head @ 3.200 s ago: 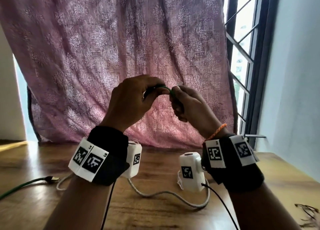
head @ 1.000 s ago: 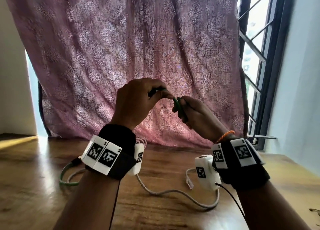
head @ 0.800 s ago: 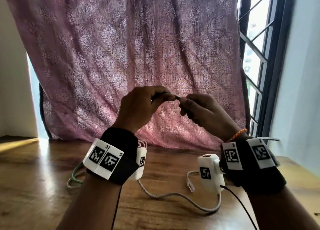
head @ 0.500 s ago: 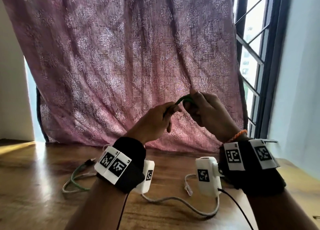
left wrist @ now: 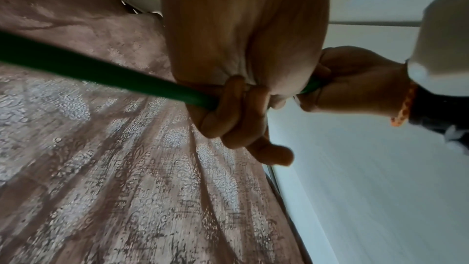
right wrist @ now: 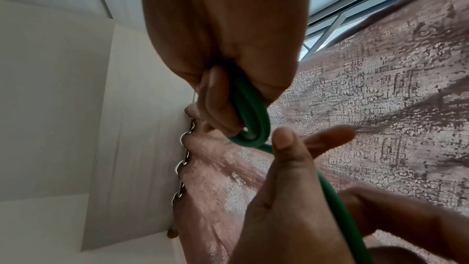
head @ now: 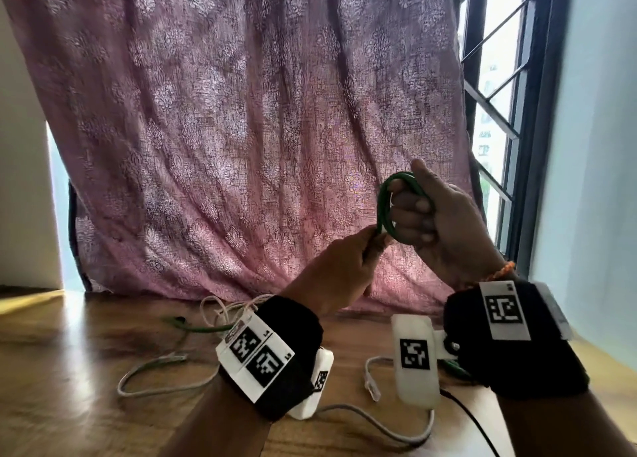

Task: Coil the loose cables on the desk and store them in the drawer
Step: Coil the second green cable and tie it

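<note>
Above the tabletop (head: 86, 370), your right hand (head: 437, 222) gripped two loops of one green cable (head: 384, 208), your left hand (head: 344, 267) pinched its strand below, one white cable (head: 389, 425) lay loose underneath.

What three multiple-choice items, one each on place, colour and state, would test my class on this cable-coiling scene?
1. Where does the white cable lie?
A. on the desk
B. in a drawer
C. over the curtain

2. What colour is the cable being coiled?
A. red
B. green
C. yellow

3. How is the right hand?
A. flat on the desk
B. gripping loops
C. empty and open

Key: 1 A, it trails across the desk; 2 B, the green cable runs between both hands; 3 B, its fingers curl round the loops while the left hand feeds cable.
</note>
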`<state>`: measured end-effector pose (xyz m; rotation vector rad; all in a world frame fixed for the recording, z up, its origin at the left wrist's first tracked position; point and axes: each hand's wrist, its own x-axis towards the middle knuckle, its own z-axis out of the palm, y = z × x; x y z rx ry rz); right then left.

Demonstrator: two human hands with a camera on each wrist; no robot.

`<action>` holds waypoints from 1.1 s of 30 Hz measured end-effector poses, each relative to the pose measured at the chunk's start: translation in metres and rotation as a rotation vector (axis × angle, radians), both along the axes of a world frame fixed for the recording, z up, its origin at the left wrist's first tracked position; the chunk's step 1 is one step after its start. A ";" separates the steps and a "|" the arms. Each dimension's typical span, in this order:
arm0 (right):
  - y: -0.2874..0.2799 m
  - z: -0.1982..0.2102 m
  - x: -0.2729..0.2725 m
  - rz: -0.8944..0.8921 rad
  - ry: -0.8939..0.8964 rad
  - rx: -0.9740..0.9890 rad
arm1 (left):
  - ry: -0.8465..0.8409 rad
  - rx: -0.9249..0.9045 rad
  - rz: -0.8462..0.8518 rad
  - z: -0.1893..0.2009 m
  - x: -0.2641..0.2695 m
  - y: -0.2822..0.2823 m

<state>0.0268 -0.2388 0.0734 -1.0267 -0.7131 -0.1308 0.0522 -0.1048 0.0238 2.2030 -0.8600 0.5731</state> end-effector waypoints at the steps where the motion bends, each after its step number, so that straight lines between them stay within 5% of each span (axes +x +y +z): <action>1: 0.000 0.000 0.000 0.020 0.003 0.023 | -0.033 0.016 0.017 0.001 -0.003 0.000; 16: 0.002 0.001 0.006 0.098 -0.014 0.191 | -0.244 0.240 0.233 0.016 -0.035 -0.001; 23: 0.002 -0.002 0.007 -0.176 -0.094 -0.001 | -0.385 0.322 0.287 0.026 -0.046 0.001; 33: 0.008 -0.011 0.019 -0.602 -0.324 -0.427 | -0.454 0.157 0.292 0.038 -0.059 0.012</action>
